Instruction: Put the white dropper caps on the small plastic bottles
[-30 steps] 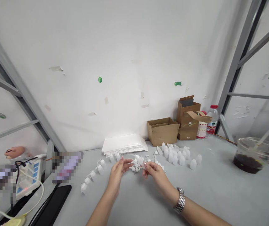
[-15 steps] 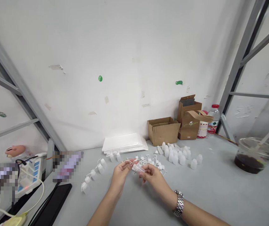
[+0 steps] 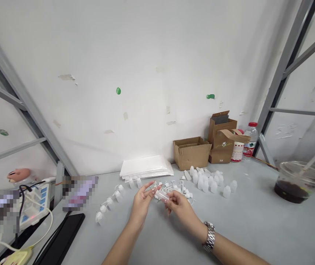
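Observation:
My right hand [image 3: 181, 207] grips a small translucent plastic bottle [image 3: 162, 195], tilted with its top toward the left. The thumb and fingers of my left hand [image 3: 141, 203] are closed on a white cap [image 3: 156, 188] at the bottle's top end; the fingertips partly cover it. Just behind both hands lies a pile of loose white caps [image 3: 176, 186] with thin straps. Several uncapped small bottles [image 3: 209, 181] stand in a group to the right of that pile. On the left, a row of capped bottles [image 3: 110, 202] runs diagonally along the table.
White sheets [image 3: 146, 167] are stacked by the wall. A cardboard box [image 3: 192, 154], a brown paper bag [image 3: 222, 143] and a red-capped bottle [image 3: 251, 140] stand at the back right. A drink cup [image 3: 295, 184] is far right. A power strip [image 3: 37, 202] and cables lie left.
My left index finger has lifted and straightened, while the thumb side stays at the bottle's top. The bottle and my right hand have hardly moved.

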A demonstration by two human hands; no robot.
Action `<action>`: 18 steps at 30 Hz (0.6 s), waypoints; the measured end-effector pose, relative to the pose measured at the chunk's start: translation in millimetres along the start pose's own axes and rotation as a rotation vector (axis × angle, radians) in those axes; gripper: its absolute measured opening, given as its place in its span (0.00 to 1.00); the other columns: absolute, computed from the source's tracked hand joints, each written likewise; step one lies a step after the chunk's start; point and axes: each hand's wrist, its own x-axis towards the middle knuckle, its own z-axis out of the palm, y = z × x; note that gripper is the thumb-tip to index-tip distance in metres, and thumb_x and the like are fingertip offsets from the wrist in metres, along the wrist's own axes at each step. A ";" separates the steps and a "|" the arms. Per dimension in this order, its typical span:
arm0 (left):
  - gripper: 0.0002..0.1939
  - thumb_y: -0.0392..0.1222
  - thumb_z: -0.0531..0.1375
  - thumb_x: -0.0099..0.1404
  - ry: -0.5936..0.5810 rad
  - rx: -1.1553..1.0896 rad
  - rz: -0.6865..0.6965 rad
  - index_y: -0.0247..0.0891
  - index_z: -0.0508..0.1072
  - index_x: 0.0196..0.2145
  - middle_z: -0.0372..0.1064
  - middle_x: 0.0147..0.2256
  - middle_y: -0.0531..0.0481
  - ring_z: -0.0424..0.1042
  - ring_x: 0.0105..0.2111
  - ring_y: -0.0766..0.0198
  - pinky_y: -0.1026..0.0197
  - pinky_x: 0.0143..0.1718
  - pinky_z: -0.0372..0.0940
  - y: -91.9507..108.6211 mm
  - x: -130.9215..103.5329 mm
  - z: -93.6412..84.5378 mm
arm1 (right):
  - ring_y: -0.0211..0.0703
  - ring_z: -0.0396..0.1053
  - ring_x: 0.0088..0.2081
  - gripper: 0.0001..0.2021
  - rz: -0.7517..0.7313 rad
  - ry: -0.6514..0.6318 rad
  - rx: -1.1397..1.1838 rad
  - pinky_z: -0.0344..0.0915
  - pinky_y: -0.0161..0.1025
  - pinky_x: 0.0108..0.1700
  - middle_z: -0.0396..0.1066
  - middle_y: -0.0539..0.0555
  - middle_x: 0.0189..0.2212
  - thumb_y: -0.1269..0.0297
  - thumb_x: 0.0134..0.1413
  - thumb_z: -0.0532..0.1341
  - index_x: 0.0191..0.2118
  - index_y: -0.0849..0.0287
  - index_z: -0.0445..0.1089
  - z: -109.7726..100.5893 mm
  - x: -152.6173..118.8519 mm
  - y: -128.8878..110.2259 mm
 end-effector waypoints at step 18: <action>0.23 0.46 0.64 0.48 -0.044 0.101 0.070 0.36 0.65 0.41 0.76 0.32 0.43 0.69 0.44 0.50 0.50 0.48 0.59 8.8 -1.6 0.9 | 0.34 0.62 0.19 0.21 0.122 -0.105 0.072 0.58 0.35 0.27 0.67 0.48 0.18 0.46 0.34 0.64 0.23 0.62 0.66 -3.7 0.5 -8.4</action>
